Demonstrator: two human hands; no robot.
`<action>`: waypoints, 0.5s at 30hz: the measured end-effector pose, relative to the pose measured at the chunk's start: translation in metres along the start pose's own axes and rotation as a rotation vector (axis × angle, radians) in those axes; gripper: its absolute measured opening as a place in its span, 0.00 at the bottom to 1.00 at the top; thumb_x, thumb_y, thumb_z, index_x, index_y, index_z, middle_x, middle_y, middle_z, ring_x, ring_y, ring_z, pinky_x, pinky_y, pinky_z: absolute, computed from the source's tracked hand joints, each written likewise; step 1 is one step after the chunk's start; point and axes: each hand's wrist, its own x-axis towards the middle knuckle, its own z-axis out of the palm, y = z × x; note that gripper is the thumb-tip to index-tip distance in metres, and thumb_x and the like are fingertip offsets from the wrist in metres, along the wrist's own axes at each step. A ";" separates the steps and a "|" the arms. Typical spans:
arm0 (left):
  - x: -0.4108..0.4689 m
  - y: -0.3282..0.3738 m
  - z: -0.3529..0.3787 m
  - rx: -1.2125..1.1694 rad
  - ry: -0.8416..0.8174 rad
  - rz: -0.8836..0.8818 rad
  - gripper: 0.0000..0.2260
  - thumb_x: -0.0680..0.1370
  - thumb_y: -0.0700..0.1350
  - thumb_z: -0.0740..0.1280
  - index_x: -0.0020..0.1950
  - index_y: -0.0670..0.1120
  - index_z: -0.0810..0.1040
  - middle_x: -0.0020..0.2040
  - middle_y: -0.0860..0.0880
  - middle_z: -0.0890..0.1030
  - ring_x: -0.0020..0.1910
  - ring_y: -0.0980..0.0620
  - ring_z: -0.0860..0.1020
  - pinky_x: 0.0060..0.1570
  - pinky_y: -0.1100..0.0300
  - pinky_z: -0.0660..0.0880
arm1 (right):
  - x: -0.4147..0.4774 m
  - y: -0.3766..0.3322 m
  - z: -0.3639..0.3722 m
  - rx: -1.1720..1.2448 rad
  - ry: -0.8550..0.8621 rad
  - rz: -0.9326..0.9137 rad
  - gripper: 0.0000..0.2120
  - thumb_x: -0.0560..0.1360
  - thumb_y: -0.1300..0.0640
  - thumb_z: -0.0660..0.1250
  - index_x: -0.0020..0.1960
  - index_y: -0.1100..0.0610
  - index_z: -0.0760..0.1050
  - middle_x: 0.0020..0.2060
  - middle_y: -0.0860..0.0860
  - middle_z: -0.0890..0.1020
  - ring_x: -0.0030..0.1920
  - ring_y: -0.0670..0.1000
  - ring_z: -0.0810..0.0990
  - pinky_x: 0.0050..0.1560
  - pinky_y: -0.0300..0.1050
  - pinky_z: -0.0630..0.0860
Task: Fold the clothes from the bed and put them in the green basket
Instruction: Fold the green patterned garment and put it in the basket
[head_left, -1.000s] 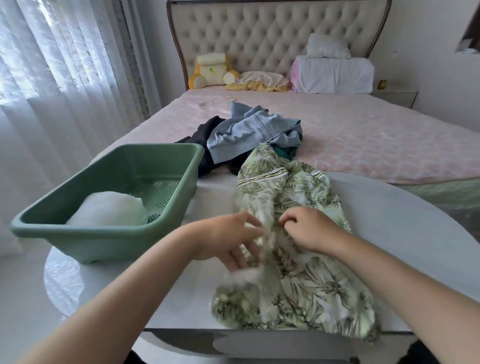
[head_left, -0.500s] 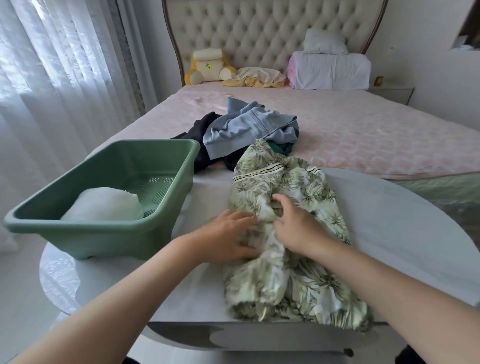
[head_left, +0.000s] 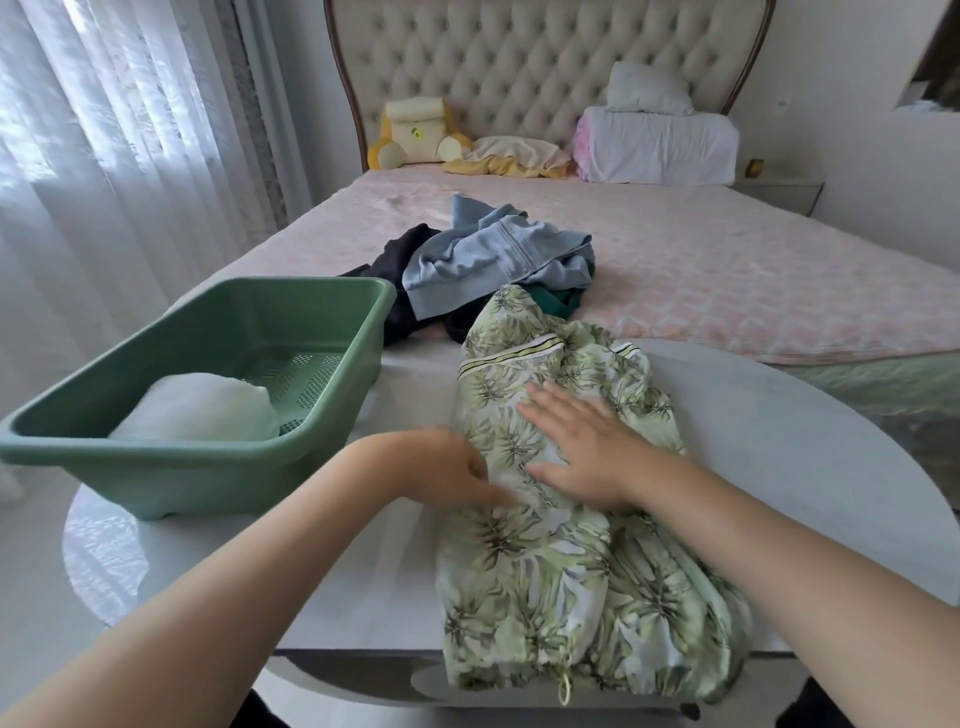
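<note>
**Both hands on the garment (head_left: 545, 571): right hand (head_left: 576, 447) flat, left hand (head_left: 447, 467) at its edge**

Palm down, the right hand presses the middle of the garment with fingers straight and spread. Just beside it, the left hand touches the fabric's left edge; blur hides whether its fingers pinch the cloth.

Left of the left hand, close but apart, stands the basket (head_left: 208, 457), rigid green plastic with a perforated floor, holding a white cloth (head_left: 197, 410). Beyond the fingertips a heap (head_left: 483, 260) of blue, black and dark green clothes lies on the pink quilted bed (head_left: 727, 270), meeting the garment's far end.

The garment is thin, crinkled, printed with green leaves, and has a striped band past the right fingers. Its drawstring hem hangs over the near edge of the table (head_left: 779, 467).

The table is smooth, glossy white and rounded. Open tabletop shows right of the right arm and between basket and garment.
</note>
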 end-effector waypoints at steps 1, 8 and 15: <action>0.009 -0.002 0.002 -0.039 0.155 0.058 0.19 0.77 0.65 0.63 0.46 0.50 0.80 0.47 0.50 0.79 0.48 0.50 0.77 0.50 0.53 0.75 | 0.004 0.000 0.006 -0.004 -0.052 0.018 0.39 0.81 0.34 0.51 0.81 0.46 0.34 0.79 0.46 0.32 0.79 0.48 0.33 0.78 0.60 0.36; 0.069 -0.016 0.016 0.062 0.269 0.108 0.47 0.71 0.71 0.66 0.81 0.56 0.48 0.82 0.53 0.44 0.80 0.51 0.43 0.78 0.48 0.50 | 0.019 0.015 0.018 -0.006 -0.296 0.130 0.55 0.68 0.19 0.53 0.82 0.48 0.35 0.80 0.45 0.37 0.80 0.50 0.38 0.76 0.68 0.37; 0.076 -0.008 -0.002 0.115 -0.081 -0.097 0.59 0.57 0.81 0.66 0.79 0.64 0.41 0.81 0.54 0.43 0.80 0.45 0.44 0.74 0.35 0.53 | 0.041 0.027 0.004 0.280 0.162 0.203 0.18 0.81 0.36 0.56 0.45 0.48 0.74 0.46 0.48 0.77 0.47 0.51 0.78 0.50 0.49 0.76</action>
